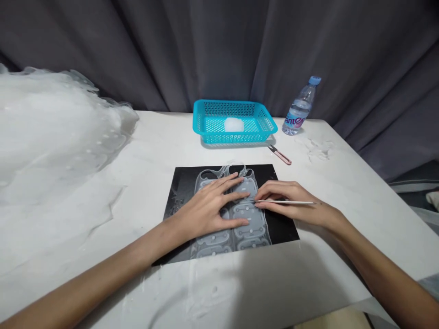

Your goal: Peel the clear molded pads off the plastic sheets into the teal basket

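At the middle of the white bench [346, 183], straight in front of me, lies a black mat [284, 228] with a clear sheet [248, 225] of moulded rounded shapes on top of it. My left hand [212, 206] rests flat and open on the sheet with its fingers spread, pointing toward 1 o'clock. My right hand [291, 203] lies just beside it at 3 o'clock, closed in a pinch on a thin white stick [286, 201]. The stick lies almost level, and its tip points toward 9 o'clock and meets the sheet close to my left fingertips. Beyond the mat, at 12 o'clock, stands a teal basket [264, 119] with a small white lump [233, 124] inside. A pair of pink-handled snips [281, 156] lies between basket and mat, at 1 o'clock. Farther out, also at 1 o'clock, stands a water bottle [301, 109] with a blue cap. At 10 o'clock a large pile of white netting [51, 132] covers that end of the bench. A dark grey curtain [219, 50] hangs behind everything.
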`<state>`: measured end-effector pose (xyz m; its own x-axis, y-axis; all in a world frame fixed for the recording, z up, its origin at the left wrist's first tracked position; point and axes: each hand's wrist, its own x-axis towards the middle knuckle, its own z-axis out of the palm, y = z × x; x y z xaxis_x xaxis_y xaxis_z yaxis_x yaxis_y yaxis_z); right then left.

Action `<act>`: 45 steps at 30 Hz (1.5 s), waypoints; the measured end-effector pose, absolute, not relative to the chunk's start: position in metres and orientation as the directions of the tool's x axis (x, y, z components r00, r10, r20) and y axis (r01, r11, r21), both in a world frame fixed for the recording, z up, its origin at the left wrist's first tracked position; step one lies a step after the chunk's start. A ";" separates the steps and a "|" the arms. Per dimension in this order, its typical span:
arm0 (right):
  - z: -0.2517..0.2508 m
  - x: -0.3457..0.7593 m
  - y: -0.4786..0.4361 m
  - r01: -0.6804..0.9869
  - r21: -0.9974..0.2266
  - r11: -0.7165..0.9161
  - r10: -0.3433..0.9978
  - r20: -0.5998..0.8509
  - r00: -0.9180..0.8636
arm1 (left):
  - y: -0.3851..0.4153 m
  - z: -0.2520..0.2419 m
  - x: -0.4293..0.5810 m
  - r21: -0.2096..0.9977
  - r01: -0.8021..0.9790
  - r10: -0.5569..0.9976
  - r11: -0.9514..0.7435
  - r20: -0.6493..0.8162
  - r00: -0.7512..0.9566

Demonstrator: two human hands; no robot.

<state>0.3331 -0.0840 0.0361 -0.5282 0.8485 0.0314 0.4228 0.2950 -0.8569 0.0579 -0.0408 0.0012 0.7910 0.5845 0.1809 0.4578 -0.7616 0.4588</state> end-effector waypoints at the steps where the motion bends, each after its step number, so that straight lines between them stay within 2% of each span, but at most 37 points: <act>1: 0.036 0.333 -0.084 0.416 -0.860 0.296 0.845 0.032 -0.534 | -0.041 0.002 0.058 0.462 0.482 0.603 -0.745 0.157 0.782; 5: 0.036 0.333 -0.084 0.373 -0.864 0.339 0.808 0.065 -0.585 | -0.042 0.003 0.059 0.460 0.534 0.647 -0.709 0.124 0.753; 10: 0.032 0.333 -0.080 0.390 -0.795 0.464 0.760 0.132 -0.636 | -0.042 0.002 0.059 0.462 0.541 0.654 -0.703 0.121 0.747; 23: 0.024 0.330 -0.078 0.383 -0.752 0.537 0.731 0.188 -0.656 | -0.044 0.005 0.061 0.398 0.549 0.639 -0.735 0.135 0.757; 27: 0.024 0.327 -0.081 0.394 -0.678 0.620 0.687 0.227 -0.691 | -0.044 0.006 0.061 0.356 0.556 0.629 -0.751 0.128 0.767; 31: 0.030 0.333 -0.087 0.450 -0.573 0.685 0.651 0.203 -0.732 | -0.044 0.006 0.061 0.354 0.568 0.636 -0.743 0.110 0.764; 37: 0.045 0.346 -0.091 0.479 -0.656 0.583 0.750 0.206 -0.629 | -0.045 0.007 0.061 0.382 0.560 0.629 -0.735 0.078 0.773; 42: 0.039 0.341 -0.090 0.450 -0.695 0.561 0.736 0.169 -0.655 | -0.045 0.008 0.061 0.426 0.558 0.644 -0.712 0.078 0.761; 45: 0.033 0.337 -0.089 0.463 -0.662 0.589 0.719 0.169 -0.674 | -0.044 0.008 0.061 0.430 0.559 0.646 -0.709 0.077 0.759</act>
